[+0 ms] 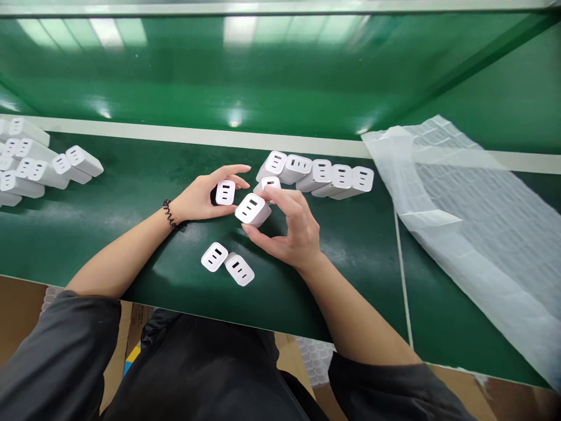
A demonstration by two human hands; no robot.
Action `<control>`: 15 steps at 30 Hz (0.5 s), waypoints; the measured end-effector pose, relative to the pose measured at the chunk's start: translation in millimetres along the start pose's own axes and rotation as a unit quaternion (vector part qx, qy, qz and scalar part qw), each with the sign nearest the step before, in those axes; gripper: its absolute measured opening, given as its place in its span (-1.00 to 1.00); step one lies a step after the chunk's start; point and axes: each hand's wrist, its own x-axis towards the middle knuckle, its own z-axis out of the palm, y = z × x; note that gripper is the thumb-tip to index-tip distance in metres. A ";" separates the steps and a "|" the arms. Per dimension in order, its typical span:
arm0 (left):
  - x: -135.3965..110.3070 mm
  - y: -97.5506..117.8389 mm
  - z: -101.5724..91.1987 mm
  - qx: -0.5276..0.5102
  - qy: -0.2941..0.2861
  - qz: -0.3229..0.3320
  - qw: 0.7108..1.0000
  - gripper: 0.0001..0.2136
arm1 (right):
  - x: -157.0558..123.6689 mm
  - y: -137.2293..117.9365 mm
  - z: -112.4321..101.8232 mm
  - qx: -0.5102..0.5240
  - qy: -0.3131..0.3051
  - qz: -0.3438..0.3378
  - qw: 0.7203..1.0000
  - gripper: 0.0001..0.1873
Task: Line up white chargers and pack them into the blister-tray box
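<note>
My right hand (pixel 293 225) has a white charger block (pixel 253 209) between thumb and fingers, its face with three slots turned up towards me. Beside it, my left hand (pixel 205 193) has its thumb and fingers spread apart around another white charger (pixel 225 192); whether they touch it I cannot tell. Behind my right fingertips, one more charger (pixel 270 183) is partly hidden. Two chargers, a left one (pixel 214 257) and a right one (pixel 239 269), stand close together nearer to me. Past my hands runs a row of several white chargers (pixel 322 172).
A cluster of several white chargers (pixel 33 161) stands at the far left of the green table (pixel 350 280). A translucent plastic sheet (pixel 473 234) covers much of the right side. A green panel (pixel 263 76) rises along the back. Cardboard boxes (pixel 293 356) show below the front edge.
</note>
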 end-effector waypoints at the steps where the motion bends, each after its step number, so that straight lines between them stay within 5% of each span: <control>1: 0.1 0.2 -0.1 0.004 -0.001 0.001 1.000 -0.35 | 0.4 0.2 -0.2 -0.001 -0.004 0.000 1.000 -0.17; 11: 1.7 -17.5 -1.4 0.163 0.098 -0.080 0.979 -0.24 | 21.4 -8.7 -38.4 0.130 -0.084 0.013 0.988 -0.57; 15: 0.6 -17.9 -1.9 0.159 0.134 -0.064 0.976 -0.14 | 27.2 -5.6 -56.0 0.250 -0.213 0.033 0.944 -0.57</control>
